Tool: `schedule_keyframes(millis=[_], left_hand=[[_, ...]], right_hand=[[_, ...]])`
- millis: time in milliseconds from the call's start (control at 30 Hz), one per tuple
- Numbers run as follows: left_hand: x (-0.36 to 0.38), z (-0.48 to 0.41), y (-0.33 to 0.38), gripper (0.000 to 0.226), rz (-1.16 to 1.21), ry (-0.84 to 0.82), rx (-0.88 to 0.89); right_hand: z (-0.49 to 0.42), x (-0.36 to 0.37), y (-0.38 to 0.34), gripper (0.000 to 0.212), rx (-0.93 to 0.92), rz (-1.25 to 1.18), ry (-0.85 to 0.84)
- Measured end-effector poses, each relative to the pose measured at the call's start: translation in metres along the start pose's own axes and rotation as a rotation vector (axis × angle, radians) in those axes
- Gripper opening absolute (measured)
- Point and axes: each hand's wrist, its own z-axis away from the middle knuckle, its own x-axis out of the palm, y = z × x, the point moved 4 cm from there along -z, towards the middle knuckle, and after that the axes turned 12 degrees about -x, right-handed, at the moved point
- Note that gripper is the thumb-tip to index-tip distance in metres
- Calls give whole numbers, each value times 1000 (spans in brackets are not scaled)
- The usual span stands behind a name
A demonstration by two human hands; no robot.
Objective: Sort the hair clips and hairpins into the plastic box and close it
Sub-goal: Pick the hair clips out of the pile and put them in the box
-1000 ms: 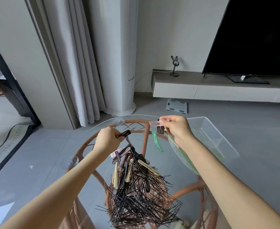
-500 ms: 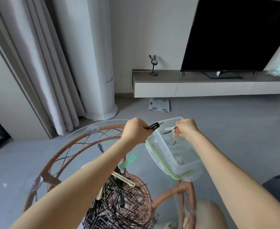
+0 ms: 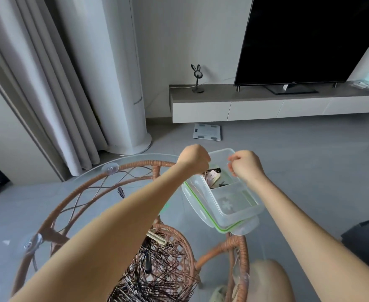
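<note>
A clear plastic box [image 3: 238, 205] with compartments rests on its green-rimmed lid at the right of the glass table. Its far compartment holds a pinkish clip [image 3: 213, 178] and a black clip [image 3: 214, 170]. My left hand [image 3: 193, 161] is curled over the box's far left corner, right above the black clip; its fingertips are hidden. My right hand [image 3: 247, 166] is curled above the box's right wall with nothing visible in it. A pile of black hairpins [image 3: 157, 273] with a beige clip [image 3: 157, 238] lies near me, partly behind my left arm.
The round glass top sits on a rattan frame [image 3: 135, 165] with suction pads. A lone black clip [image 3: 120, 192] lies on the glass to the left. My knee [image 3: 266, 280] is at the lower right. A scale [image 3: 207, 131], TV bench and curtains stand beyond.
My view swung right and closer to the box. Both hands moved over the far compartment, and the pinkish clip from my right hand now lies inside it.
</note>
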Motion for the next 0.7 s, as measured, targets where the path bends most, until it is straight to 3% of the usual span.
schedule_keyframes(millis=[100, 200, 267, 367, 500, 600, 700], left_hand=[[-34, 21, -35, 25, 45, 80, -2], [-58, 43, -96, 22, -17, 131, -84], [-64, 57, -140, 25, -108, 104, -194], [-64, 82, -202, 36, -288, 51, -325], [-45, 110, -252, 59, -232, -18, -469], [-31, 111, -255, 76, -141, -36, -454], [-28, 104, -250, 69, -115, -32, -421]], right_hand=[[20, 11, -30, 27, -87, -110, -75], [52, 37, -61, 22, -139, -250, -263], [70, 62, -71, 11, -205, -148, -423], [91, 110, -76, 44, -288, 187, -632], [99, 163, -72, 83, -263, 441, -673], [103, 193, -83, 94, -294, 486, -653], [110, 213, -97, 84, -354, 521, -695]])
